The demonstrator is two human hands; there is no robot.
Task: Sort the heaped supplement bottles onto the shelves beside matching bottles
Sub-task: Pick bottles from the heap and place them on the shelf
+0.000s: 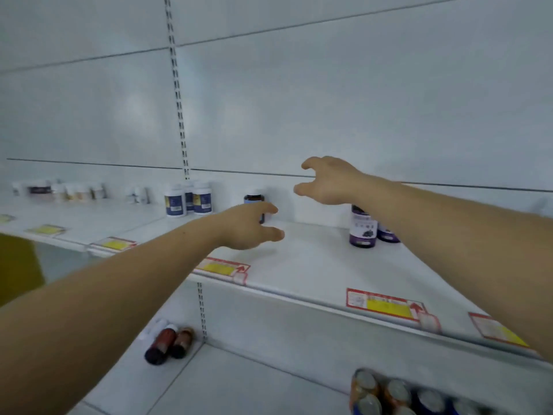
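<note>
lower shelf (269, 393): cans (389, 393) at front edge, two amber bottles (169, 342) lying at back | upper shelf (314, 265): left hand (251, 226) spread, empty, just before dark bottle (255, 205) (partly hidden) | right hand (326, 182) spread, empty, above purple bottles (363, 227) | white bottles (188, 200) near back edge
</note>
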